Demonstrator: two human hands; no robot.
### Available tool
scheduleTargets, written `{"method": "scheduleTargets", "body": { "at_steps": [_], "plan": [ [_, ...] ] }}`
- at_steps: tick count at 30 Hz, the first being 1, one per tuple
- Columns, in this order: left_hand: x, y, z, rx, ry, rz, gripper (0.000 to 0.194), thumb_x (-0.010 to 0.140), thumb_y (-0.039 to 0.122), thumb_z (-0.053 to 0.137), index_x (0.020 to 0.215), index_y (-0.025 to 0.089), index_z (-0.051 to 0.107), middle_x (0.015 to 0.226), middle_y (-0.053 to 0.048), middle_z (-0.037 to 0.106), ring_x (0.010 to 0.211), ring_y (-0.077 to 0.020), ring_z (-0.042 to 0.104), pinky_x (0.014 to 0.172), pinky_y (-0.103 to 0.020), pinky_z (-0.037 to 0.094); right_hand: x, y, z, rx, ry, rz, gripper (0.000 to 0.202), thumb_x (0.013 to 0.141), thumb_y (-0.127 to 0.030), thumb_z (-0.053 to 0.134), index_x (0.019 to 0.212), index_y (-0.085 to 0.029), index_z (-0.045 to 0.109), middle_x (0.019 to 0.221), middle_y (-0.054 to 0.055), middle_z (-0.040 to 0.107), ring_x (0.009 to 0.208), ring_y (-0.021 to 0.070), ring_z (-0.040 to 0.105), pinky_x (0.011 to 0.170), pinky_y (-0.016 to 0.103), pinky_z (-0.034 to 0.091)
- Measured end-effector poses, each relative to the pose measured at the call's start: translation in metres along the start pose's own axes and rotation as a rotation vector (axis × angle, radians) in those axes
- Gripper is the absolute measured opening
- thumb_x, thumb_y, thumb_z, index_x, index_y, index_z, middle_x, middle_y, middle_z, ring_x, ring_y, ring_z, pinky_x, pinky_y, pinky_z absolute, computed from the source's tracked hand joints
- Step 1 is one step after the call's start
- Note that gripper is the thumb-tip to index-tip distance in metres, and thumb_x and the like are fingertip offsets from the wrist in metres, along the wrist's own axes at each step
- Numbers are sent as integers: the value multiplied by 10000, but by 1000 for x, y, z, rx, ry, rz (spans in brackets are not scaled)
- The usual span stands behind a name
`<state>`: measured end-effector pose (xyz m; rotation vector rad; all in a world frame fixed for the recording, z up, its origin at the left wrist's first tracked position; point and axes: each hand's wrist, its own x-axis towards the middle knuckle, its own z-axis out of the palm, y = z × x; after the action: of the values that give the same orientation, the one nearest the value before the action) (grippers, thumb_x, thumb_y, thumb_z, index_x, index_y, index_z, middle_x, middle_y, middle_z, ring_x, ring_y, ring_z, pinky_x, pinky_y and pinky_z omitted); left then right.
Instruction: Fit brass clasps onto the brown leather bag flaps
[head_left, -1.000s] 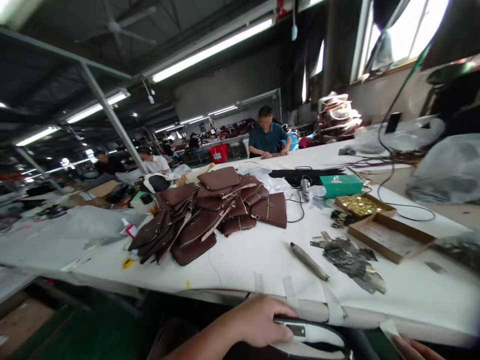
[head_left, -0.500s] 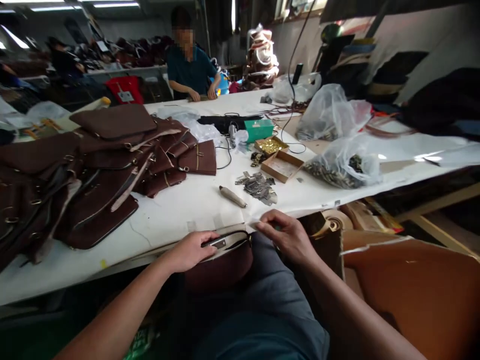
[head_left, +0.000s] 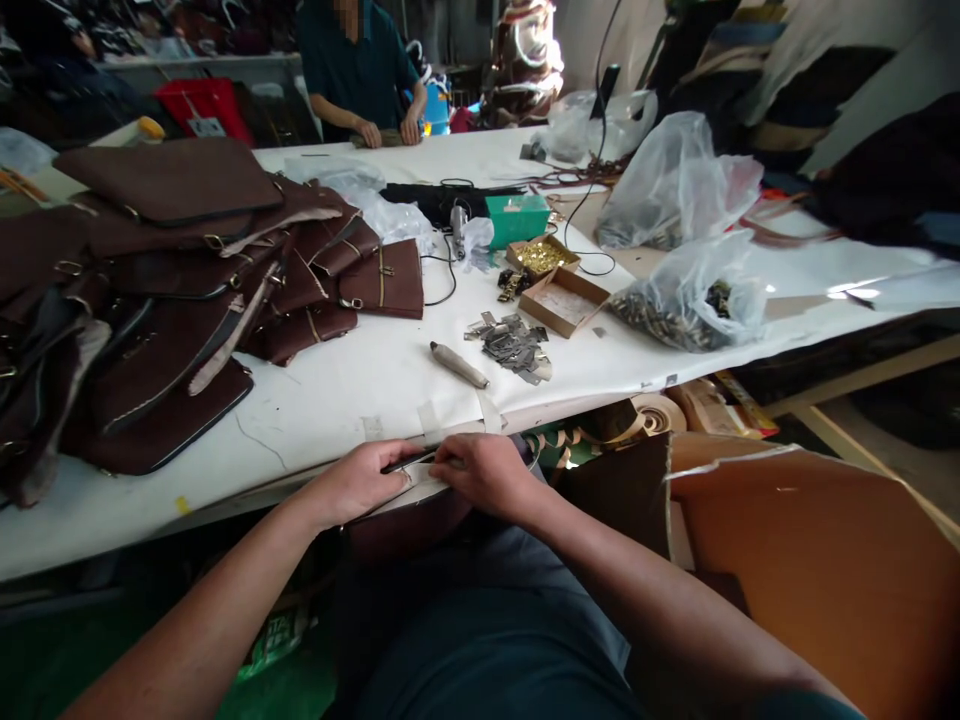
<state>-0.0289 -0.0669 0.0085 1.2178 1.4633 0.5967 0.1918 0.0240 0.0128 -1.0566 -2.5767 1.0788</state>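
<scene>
A dark brown leather bag [head_left: 409,525] rests on my lap at the table's edge, its pale-lined opening facing up. My left hand [head_left: 361,485] grips the bag's rim, with the thumb on the light lining. Bent fingers of my right hand [head_left: 484,472] press at the same opening, a little to the right of the left thumb. Whether a small piece sits under those right fingers is hidden. On the table beyond lie a wrapped, dark-tipped hand tool [head_left: 459,365] and a heap of flat metal plates [head_left: 514,345].
Brown leather bags [head_left: 165,300] are piled on the left. A shallow cardboard box [head_left: 564,300], a box of gold fittings [head_left: 541,256] and plastic bags of hardware [head_left: 686,310] stand farther back. A large carton [head_left: 817,540] is at my right. Across the table, a person [head_left: 360,75] works.
My right hand has moved left from a strip of tape at the table edge onto the bag's opening. My left hand still holds the rim. The view has tipped downward.
</scene>
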Motion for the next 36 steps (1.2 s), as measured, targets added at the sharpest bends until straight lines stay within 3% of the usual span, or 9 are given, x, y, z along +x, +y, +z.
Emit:
{"method": "scheduleTargets", "body": {
  "at_steps": [3, 8, 16, 22, 30, 36],
  "plan": [
    [1, 2, 1, 6, 9, -17, 598, 812, 221, 660, 1403, 129, 684, 1412, -103, 742, 1272, -307, 698, 1161, -423, 500, 0, -2, 4, -59, 41, 31, 139, 956, -370, 755, 988, -258, 832, 914, 20, 814, 854, 198, 711, 720, 277, 391],
    [3, 3, 5, 19, -8, -40, 584, 775, 365, 811, 1304, 140, 707, 1282, -107, 789, 1190, -319, 721, 1061, -401, 548, -1, 0, 14, -111, 59, 38, 159, 960, -387, 737, 990, -254, 818, 959, 35, 828, 874, 212, 726, 717, 290, 382],
    [10, 23, 9, 395, 56, -39, 279, 842, 402, 715, 1022, 200, 783, 951, -55, 825, 957, -298, 754, 851, -346, 556, -3, 0, 18, -128, 69, 1, 179, 969, -408, 730, 988, -246, 806, 945, 36, 823, 909, 229, 735, 746, 301, 395],
    [13, 29, 12, 511, 35, -34, 349, 816, 300, 685, 1137, 226, 804, 1030, -59, 841, 988, -298, 759, 868, -327, 528, -3, 6, 16, -130, 66, -46, 120, 977, -332, 713, 1009, -253, 797, 1005, 31, 826, 955, 224, 737, 830, 312, 412],
    [14, 32, 23, 747, 73, -44, 315, 940, 503, 628, 1023, 243, 786, 973, -78, 833, 914, -302, 768, 737, -315, 469, -7, 9, 16, -214, 44, -18, 164, 978, -392, 710, 988, -247, 787, 983, 60, 824, 932, 249, 738, 875, 340, 436],
    [13, 36, 27, 949, 72, -93, 345, 984, 506, 559, 1147, 284, 766, 1010, -111, 837, 941, -338, 775, 724, -338, 450, -7, 9, 15, -258, 34, 17, 271, 987, -489, 701, 972, -233, 787, 973, 85, 821, 910, 267, 738, 855, 348, 456]
  ]
}}
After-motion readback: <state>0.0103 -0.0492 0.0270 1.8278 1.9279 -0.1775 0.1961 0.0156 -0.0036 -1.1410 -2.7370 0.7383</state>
